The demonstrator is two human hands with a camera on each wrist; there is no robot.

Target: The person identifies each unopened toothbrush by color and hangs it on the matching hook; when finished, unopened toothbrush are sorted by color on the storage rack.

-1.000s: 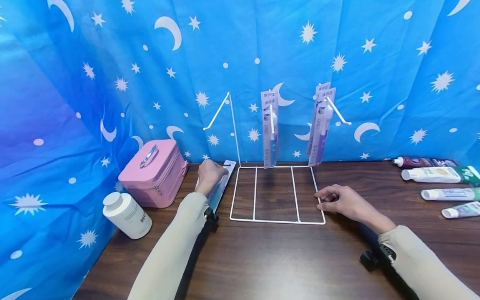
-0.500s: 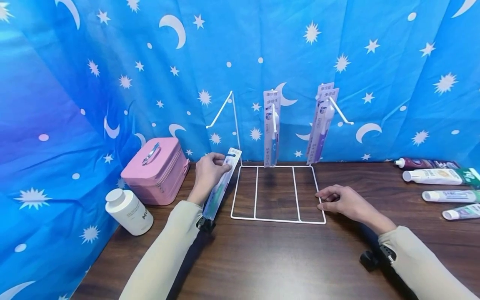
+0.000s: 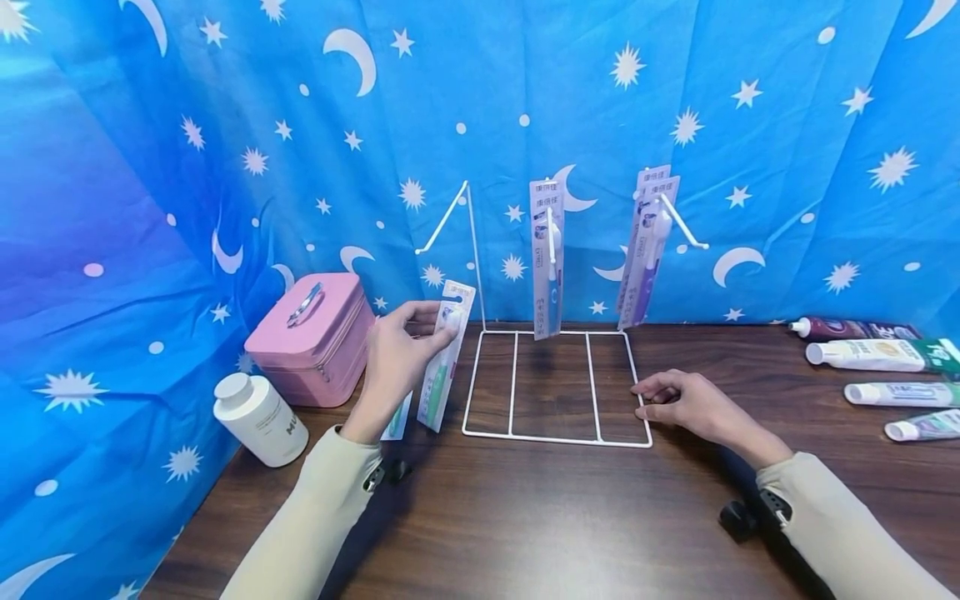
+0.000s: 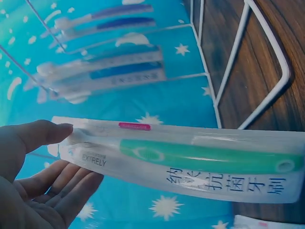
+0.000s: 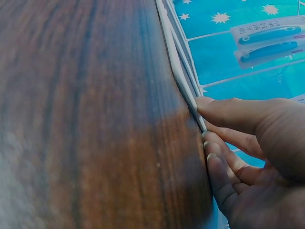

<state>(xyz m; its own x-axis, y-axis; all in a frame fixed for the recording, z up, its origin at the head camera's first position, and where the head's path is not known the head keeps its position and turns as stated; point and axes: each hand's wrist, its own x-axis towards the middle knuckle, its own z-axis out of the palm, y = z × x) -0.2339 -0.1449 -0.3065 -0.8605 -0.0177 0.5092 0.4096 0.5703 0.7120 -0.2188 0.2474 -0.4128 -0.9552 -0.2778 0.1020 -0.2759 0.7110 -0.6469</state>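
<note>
While the left hand [image 3: 396, 354] pinches a packaged toothbrush [image 3: 444, 362] by its top at nine o'clock of the wire rack [image 3: 555, 387], the right hand [image 3: 693, 407] rests at three o'clock, fingers lightly curled against the rack's base. From the left wrist, thumb and fingers [image 4: 45, 131] clamp the pack [image 4: 190, 160], printed "EXTRELY" above Chinese characters. From the right wrist, fingertips [image 5: 212, 107] touch the white wire [image 5: 178, 71].

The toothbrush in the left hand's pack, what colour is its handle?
Green toothbrush, seen best in the left wrist view.
</note>
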